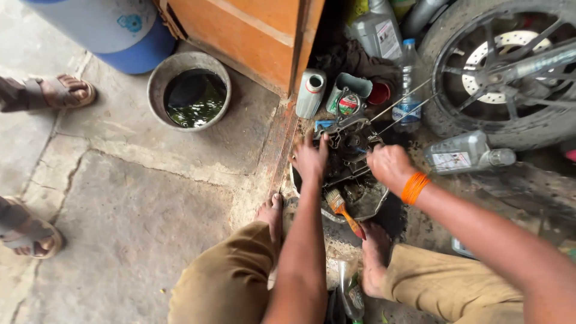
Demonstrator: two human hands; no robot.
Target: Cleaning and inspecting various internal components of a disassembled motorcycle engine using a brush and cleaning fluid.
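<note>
Pressing spread open on the greasy metal engine part, left hand steadies it; right hand fists closed just beside (held item not visible), orange-handled brush below both.

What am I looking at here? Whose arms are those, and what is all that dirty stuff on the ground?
The camera sits on a person's head and looks down, so these are that person's own arms and knees. The left hand steadies a greasy metal engine part that sits in a pan. The right hand, with orange threads at the wrist, works on it; whether it grips a tool is hard to tell. A paintbrush lies in the pan. Around it are oil bottles, a motorbike wheel and a bowl of dark liquid.
</note>
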